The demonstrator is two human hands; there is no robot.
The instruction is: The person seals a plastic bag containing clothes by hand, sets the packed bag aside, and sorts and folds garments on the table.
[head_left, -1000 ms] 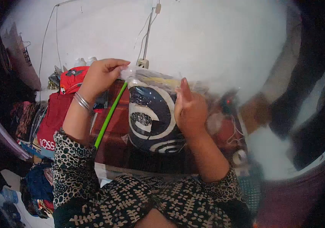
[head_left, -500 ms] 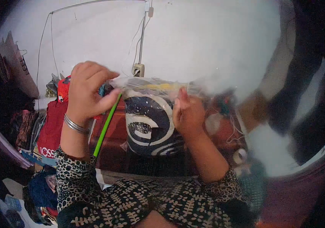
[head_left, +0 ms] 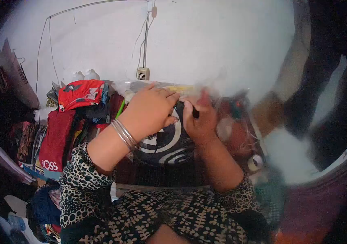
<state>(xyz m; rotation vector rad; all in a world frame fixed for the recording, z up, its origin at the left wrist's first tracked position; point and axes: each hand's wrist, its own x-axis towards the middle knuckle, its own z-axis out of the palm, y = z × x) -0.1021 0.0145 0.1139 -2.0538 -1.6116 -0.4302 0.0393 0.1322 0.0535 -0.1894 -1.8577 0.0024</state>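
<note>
A clear plastic bag lies in front of me, with folded black-and-white patterned fabric inside it. Something yellow shows near its top edge. My left hand rests palm down across the upper part of the bag, fingers stretched out, silver bangles on the wrist. Close beside it, my right hand is curled at the bag's upper right, thumb toward the left hand, with the plastic apparently between its fingers. A hazy smear partly hides those fingertips. A green stick shows just behind my left wrist.
Folded clothes are piled on the left, including a red patterned garment and a maroon one lettered "BOSS". A tape roll lies to the right. A power socket hangs on the white wall behind.
My left hand has moved right and down, from the bag's upper left corner to flat over its top. My right hand stays near the upper right. The view has shifted slightly.
</note>
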